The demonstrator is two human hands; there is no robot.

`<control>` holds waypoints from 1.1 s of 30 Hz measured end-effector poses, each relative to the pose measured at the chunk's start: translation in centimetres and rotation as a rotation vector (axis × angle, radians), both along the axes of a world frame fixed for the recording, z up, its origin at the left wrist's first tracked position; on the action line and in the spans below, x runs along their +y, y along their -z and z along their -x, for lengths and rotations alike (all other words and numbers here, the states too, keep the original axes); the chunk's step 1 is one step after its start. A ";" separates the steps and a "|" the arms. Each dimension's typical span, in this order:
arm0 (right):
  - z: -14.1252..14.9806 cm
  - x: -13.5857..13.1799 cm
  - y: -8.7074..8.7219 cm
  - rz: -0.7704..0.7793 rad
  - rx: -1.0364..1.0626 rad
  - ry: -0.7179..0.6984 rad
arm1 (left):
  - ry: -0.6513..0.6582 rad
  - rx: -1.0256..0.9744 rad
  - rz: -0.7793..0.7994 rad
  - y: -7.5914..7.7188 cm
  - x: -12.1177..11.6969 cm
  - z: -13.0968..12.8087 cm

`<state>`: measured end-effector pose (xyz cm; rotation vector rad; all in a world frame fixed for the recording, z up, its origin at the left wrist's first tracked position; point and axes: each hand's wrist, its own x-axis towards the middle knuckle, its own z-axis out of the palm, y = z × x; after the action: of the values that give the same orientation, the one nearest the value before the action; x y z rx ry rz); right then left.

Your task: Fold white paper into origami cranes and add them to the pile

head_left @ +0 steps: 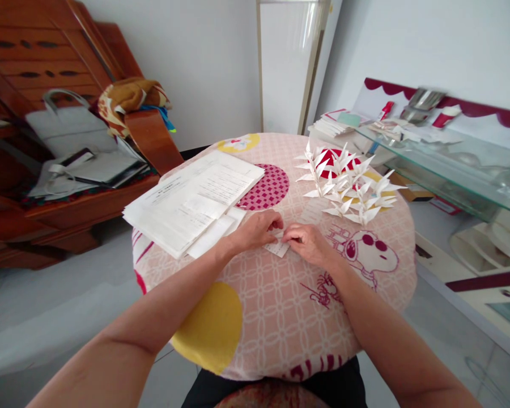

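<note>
A small piece of printed paper [277, 247] lies on the patterned tablecloth near the table's middle, under my fingertips. My left hand [261, 228] is at its upper left edge, fingers bent and pressed down on the paper. My right hand [308, 241] pinches the paper's right side between curled fingers. Part of the paper is hidden by both hands. Several white folded paper cranes [344, 184] stand grouped beyond my right hand. To the left lies a stack of printed paper sheets [195, 198], close to my left hand.
The round table [280, 317] has a pink cloth with cartoon prints. A glass-shelved cabinet [450, 170] holding papers and cups stands at right. A wooden bench [140, 133] with a grey bag [68, 130] and clothing stands at left.
</note>
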<state>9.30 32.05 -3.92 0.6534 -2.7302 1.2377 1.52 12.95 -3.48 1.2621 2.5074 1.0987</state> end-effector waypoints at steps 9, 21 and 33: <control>-0.5 0.5 -0.5 -0.057 -0.015 -0.045 | 0.268 0.059 0.056 -0.7 -2.4 -3.0; -0.7 1.0 -0.5 -0.099 0.010 -0.082 | 0.248 0.131 -0.051 0.6 -2.5 -2.9; -0.8 1.8 -0.9 -0.130 0.038 -0.134 | -0.161 -0.153 -0.005 0.0 -1.1 -3.4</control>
<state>10.14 33.82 -3.04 0.8769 -2.7933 1.0662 4.95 11.89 -3.50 0.9505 2.5262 1.1866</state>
